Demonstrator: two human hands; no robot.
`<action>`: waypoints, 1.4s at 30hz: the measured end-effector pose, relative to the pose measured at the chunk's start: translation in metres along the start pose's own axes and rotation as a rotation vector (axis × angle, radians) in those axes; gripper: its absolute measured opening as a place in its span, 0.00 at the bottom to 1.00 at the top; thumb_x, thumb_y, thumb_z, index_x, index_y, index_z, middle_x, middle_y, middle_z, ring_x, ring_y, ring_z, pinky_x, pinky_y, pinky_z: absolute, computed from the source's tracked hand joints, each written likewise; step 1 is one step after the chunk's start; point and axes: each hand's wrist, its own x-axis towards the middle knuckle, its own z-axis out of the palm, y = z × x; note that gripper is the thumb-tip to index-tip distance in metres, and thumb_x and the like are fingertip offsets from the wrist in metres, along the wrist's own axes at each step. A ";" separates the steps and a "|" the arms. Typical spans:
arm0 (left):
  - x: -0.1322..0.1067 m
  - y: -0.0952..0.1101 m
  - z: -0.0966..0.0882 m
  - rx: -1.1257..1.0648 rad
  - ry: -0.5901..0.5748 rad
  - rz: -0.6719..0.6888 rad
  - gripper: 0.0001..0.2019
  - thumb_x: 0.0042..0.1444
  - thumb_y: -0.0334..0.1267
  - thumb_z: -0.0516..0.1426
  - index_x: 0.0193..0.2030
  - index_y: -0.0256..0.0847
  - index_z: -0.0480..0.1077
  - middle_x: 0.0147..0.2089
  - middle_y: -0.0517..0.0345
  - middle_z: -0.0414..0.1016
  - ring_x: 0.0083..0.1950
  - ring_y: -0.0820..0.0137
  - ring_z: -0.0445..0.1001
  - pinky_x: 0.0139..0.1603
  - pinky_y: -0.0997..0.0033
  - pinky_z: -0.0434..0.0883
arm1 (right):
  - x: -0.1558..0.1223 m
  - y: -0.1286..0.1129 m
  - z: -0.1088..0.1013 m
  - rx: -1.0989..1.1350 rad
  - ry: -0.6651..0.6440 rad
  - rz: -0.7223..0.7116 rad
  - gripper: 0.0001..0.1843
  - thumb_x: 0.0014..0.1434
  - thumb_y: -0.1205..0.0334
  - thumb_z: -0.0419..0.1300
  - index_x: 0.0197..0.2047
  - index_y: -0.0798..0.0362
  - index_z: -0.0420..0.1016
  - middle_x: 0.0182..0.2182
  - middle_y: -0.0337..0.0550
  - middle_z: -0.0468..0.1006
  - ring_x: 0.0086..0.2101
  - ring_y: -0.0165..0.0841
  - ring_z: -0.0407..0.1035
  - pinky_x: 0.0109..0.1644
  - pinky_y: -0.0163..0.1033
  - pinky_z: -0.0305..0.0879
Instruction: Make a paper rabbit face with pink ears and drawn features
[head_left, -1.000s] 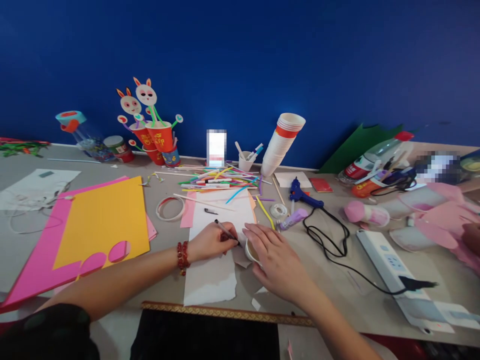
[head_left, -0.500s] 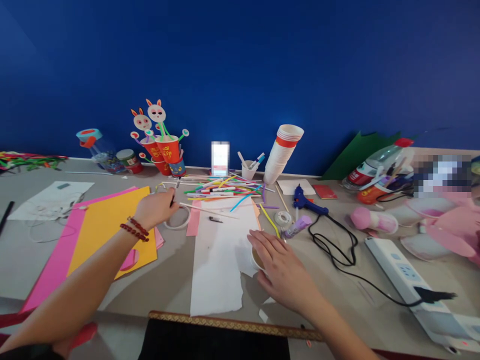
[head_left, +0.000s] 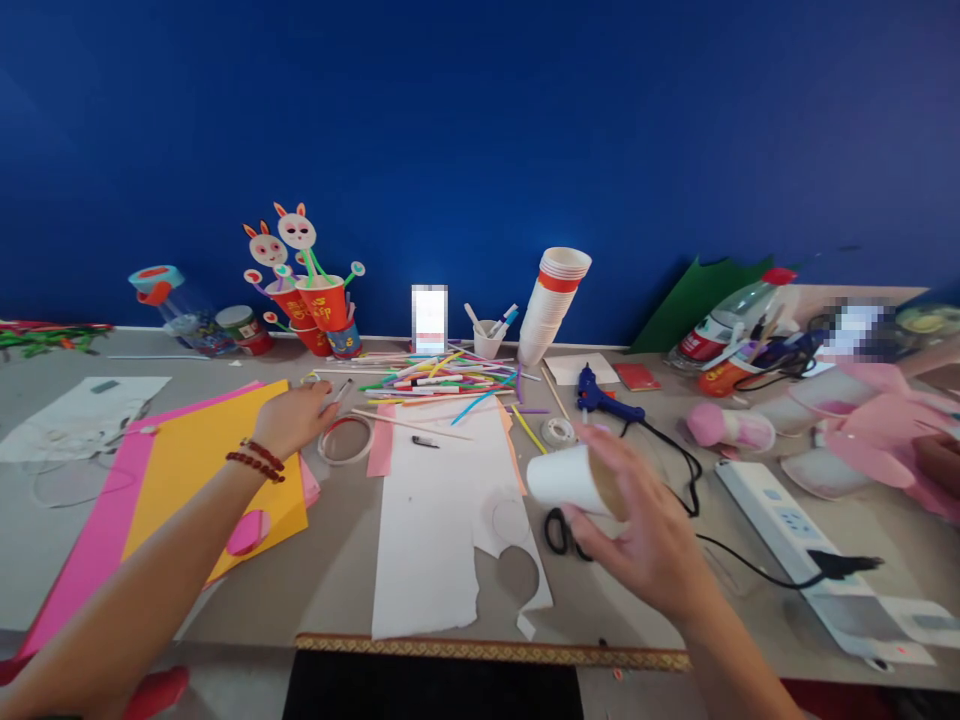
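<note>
Head view: right of centre, our right hand [head_left: 645,525] holds a white paper cup [head_left: 562,480] sidelong, long axis near-horizontal, mouth toward the palm; our left hand [head_left: 291,415], left of centre, pinches a pen [head_left: 345,389].

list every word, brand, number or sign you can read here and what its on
No text can be read with certainty.
Front red cup of the rabbit figures: yellow lettering, too blurred to read.
Large bottle at right: red and white label, wording too small.
Jar at left: label too small.
Upright screen by the wall: blurred out.
White paper cup in the right hand: no print on the side that shows.
</note>
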 end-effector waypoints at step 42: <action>0.097 0.283 0.033 -0.765 0.300 0.563 0.37 0.49 0.37 0.65 0.64 0.39 0.52 0.56 0.43 0.71 0.56 0.53 0.72 0.55 0.52 0.69 | -0.069 -0.019 0.064 0.090 0.157 -0.172 0.26 0.60 0.72 0.54 0.61 0.57 0.64 0.50 0.55 0.78 0.49 0.38 0.75 0.50 0.38 0.74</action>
